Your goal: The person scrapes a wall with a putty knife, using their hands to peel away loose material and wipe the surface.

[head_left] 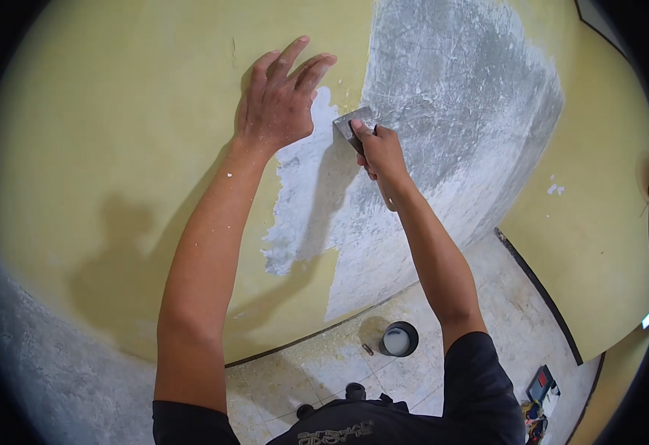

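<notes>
My right hand [378,154] grips a putty knife [344,122], its wide metal blade against the wall where yellow paint meets bare plaster. To the left, my left hand [281,104] rests on the yellow painted wall [146,96] with its fingers spread, holding nothing. Pale flecks stick to that hand and forearm. Between and below the hands lies a whitish scraped patch [298,193] with ragged paint edges. A large grey stripped area [443,96] spreads to the right of the knife.
On the tiled floor stands a dark bucket [412,340] with whitish liquid, a small dark object [367,348] beside it. Paint flakes lie along the wall's base. Tools or bags [539,400] sit at lower right. Another yellow wall [561,252] meets this one at right.
</notes>
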A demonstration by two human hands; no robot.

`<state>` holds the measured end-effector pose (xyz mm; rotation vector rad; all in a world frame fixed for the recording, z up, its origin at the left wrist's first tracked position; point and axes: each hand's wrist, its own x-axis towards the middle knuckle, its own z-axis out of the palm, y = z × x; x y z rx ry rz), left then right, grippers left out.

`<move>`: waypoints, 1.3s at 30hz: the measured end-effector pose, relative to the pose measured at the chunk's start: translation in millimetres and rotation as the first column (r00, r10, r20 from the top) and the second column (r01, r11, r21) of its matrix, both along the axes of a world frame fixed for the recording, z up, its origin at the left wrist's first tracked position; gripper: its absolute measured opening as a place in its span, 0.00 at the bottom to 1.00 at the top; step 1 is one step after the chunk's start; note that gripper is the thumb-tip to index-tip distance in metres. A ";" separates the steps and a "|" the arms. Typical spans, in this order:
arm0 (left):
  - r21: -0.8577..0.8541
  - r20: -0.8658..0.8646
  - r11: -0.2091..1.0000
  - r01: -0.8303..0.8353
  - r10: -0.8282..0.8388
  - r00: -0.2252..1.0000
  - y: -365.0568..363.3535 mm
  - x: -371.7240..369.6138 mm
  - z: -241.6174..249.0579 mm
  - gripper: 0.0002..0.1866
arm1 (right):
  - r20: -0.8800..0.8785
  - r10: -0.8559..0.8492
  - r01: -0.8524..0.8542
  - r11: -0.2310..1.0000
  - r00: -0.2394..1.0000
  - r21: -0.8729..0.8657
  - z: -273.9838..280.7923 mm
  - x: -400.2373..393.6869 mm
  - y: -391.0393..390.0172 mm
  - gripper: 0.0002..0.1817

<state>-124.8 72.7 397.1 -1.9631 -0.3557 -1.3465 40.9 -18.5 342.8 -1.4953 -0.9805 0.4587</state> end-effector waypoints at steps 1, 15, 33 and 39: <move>0.018 0.001 1.000 -0.001 0.001 1.000 2.0 0.5 1.7 0.29 | -0.030 0.002 -0.002 1.000 1.000 0.002 2.3 -1.0 1.1 0.23; -0.041 -0.046 0.996 -0.085 0.084 0.995 -3.0 1.2 2.0 0.34 | 0.095 -0.102 0.099 0.994 0.990 0.045 4.2 0.8 11.9 0.24; 0.022 -0.074 0.996 -0.086 0.088 0.993 -0.9 8.9 5.1 0.35 | 0.150 -0.088 0.087 0.996 0.985 0.009 5.6 12.9 5.3 0.26; 0.017 -0.081 0.996 -0.089 0.090 0.993 0.0 13.0 2.7 0.37 | -0.185 0.052 -0.057 0.998 0.981 -0.019 5.0 7.1 3.5 0.24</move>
